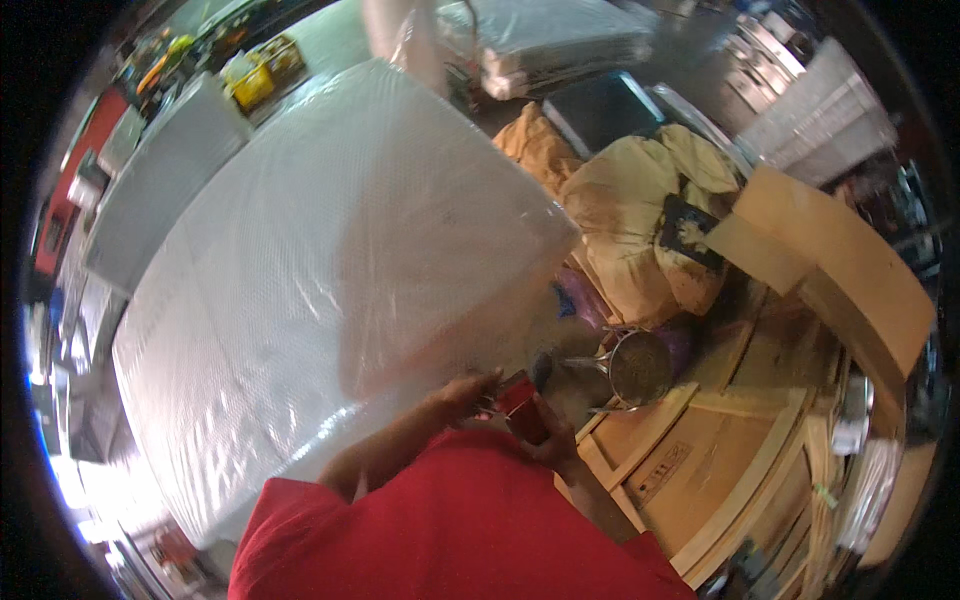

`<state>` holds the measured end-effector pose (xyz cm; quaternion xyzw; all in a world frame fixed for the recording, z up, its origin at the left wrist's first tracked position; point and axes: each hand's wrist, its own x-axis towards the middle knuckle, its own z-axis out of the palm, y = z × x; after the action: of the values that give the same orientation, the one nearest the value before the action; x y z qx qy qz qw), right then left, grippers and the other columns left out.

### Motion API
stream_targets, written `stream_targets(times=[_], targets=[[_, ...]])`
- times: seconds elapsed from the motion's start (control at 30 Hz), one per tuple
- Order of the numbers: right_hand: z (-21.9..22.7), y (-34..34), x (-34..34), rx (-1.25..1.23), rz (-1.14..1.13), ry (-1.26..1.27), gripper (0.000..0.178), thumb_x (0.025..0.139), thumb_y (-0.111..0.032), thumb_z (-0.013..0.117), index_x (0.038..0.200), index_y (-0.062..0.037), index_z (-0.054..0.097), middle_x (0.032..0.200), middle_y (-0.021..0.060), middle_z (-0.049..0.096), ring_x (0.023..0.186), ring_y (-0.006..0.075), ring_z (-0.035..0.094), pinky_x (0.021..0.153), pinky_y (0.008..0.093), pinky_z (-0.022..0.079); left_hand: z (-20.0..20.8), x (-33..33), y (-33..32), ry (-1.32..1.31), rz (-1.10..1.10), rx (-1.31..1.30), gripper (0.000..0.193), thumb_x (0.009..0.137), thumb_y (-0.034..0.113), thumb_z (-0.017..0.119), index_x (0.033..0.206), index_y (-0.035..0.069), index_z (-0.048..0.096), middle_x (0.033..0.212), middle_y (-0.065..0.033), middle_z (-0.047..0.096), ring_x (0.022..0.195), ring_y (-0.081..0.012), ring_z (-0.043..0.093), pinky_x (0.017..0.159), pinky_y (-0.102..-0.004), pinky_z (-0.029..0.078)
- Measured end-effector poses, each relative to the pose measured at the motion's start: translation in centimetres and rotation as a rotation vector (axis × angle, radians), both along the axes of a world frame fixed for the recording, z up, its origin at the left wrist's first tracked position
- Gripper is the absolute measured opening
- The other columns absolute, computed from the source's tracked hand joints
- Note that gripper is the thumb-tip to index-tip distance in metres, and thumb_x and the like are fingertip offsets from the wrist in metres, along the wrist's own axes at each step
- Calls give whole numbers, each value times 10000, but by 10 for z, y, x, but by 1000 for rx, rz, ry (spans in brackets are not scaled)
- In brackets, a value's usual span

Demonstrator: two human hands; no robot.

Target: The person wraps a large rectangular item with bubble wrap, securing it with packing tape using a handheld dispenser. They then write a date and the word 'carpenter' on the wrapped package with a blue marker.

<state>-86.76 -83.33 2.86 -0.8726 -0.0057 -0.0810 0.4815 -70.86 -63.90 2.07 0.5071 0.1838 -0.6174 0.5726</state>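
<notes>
Close to my chest, both hands are at a small boxy thing (518, 398), bright red on top with a dark brownish-red side; its exact kind does not show. My right hand (553, 440) wraps round its lower right side. My left hand (468, 392) is closed at its left edge, where a small shiny bit shows between hand and thing. Just beyond them lies a large flat slab wrapped in clear bubble wrap (300, 250), its near edge by my left forearm.
Right of my hands stands a round metal pan-like thing (640, 368). A wooden crate panel (690, 470) lies at the lower right, below bent cardboard (830, 250). Tan crumpled sacks (630, 220) lie farther off. At the back are a wrapped stack (560, 45) and a yellow crate (252, 86).
</notes>
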Motion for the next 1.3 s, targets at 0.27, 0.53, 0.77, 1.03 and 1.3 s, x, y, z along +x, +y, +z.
stream_targets(times=[0.27,0.53,0.77,1.03,1.3], targets=[[-26,25,-9,-197,-82,44,867,787,-274,782,1545,-157,378,1349,292,569,1080,424,658,806,506,574,57,58,-2,-1374,-318,322,297,909,309,648,1032,56,747,920,-183,738,848,-256,738,735,-427,554],[-62,42,73,-56,-12,-2,814,833,-326,713,1531,-69,381,1372,235,585,1204,421,603,960,474,527,42,125,-1,-1993,-228,911,537,905,316,695,1357,102,500,1356,-184,513,1225,-389,514,999,-474,396],[-62,27,51,-40,48,282,814,787,-306,746,1493,-44,435,1437,225,533,1211,392,597,971,458,525,-32,-55,42,-1063,-473,446,303,894,301,644,1075,72,723,917,-182,719,919,-336,707,799,-463,523],[-52,22,43,-65,85,201,869,787,-286,774,1529,-57,384,1463,206,523,1241,365,596,1026,434,495,-231,-15,32,-788,160,-10,537,988,384,587,1434,100,494,1431,-95,531,1292,-285,517,1094,-438,418],[-130,56,58,312,83,53,845,758,-207,817,1500,-77,435,1381,229,566,1204,418,591,974,486,506,-127,-7,65,-1260,-423,576,540,988,321,587,1464,89,478,1512,-130,463,1391,-307,434,1179,-446,323]])
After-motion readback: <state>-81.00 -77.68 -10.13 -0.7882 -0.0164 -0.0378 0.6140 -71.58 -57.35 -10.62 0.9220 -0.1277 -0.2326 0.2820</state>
